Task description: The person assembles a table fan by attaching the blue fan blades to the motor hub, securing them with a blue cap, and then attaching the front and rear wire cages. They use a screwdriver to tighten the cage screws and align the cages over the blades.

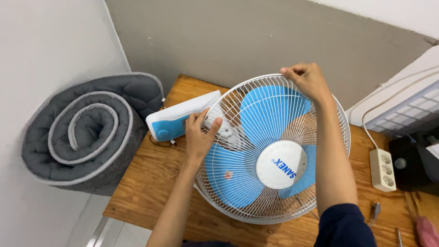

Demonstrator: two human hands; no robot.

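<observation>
fan [270, 151] on table [151, 183], rolled mat [82, 132] to its left, power strip [382, 169] to its right

White-caged fan [270, 151] with blue blades, flat on its back on wooden table [151, 178].

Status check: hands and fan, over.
Left hand grips fan neck behind grille. Right hand pinches top rim of white grille. Blue blades enclosed. Power strip lies apart.

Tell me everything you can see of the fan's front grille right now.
The grille is a round cage of thin white wires, seemingly coated metal, radiating from a white centre cap. Blue blades show through it. It faces up, tilted, over the wooden table. The right hand pinches its far rim; the left hand grips its left edge.
</observation>
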